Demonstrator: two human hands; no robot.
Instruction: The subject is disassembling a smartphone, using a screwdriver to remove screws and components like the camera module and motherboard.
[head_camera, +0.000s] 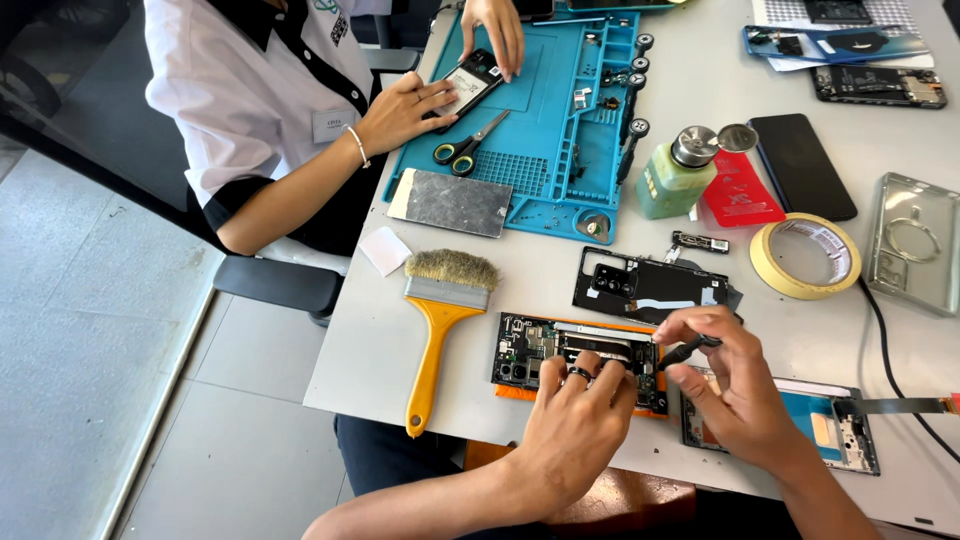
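Black screwdriver (688, 352) pinched in right hand (735, 395); left hand (575, 420) pressing fingertips down on opened phone (560, 352), beside yellow-handled brush (440, 320) on bench (520, 270).

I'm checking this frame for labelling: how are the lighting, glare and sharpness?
Head view: bright, even light with soft shadows under the left hand and right hand; mild glare on the clear phone case and the white table; the opened phone is sharp; edges bend slightly, as with a wide lens.
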